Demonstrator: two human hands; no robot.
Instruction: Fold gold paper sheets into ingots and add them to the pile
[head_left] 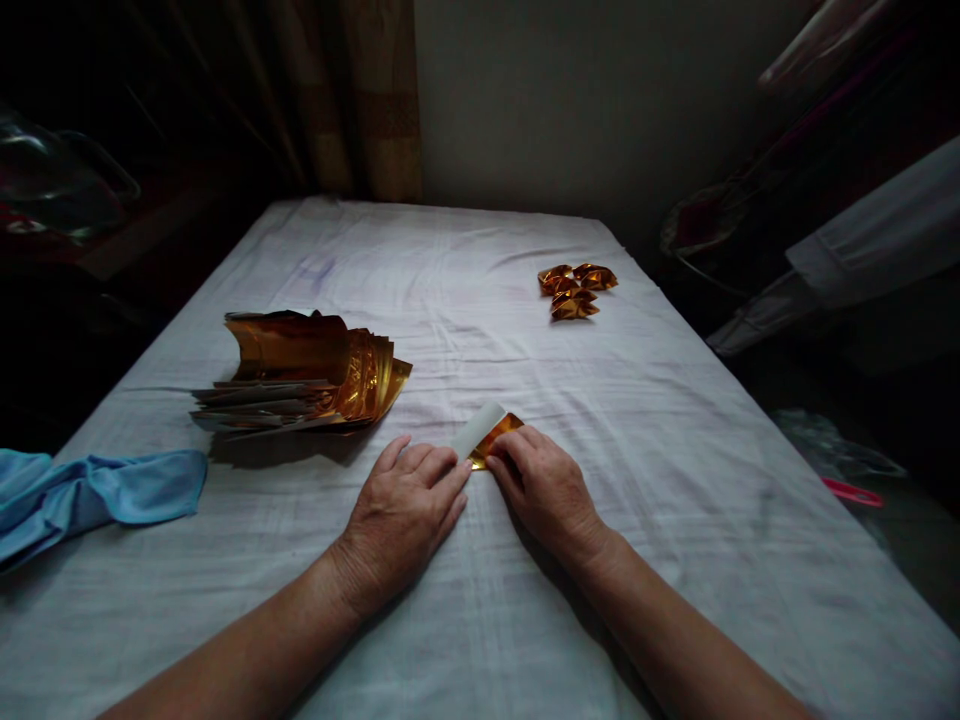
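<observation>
Narrow folded strip of gold-and-white foil paper (496,437), centre of frame, on the white-cloth-covered bench (484,620).
On my feed the right hand (546,487) holds the strip's right side, fingers pinched narrow; the left hand (401,512) lies palm down, fingers slightly spread, tips at the strip's lower-left end, whether gripping I cannot tell. Left of centre, I note a fanned stack of curved gold foil sheets (292,347); upper right, a small cluster of folded gold foil shapes (574,304); left edge, a rumpled light-blue cloth (105,488).
</observation>
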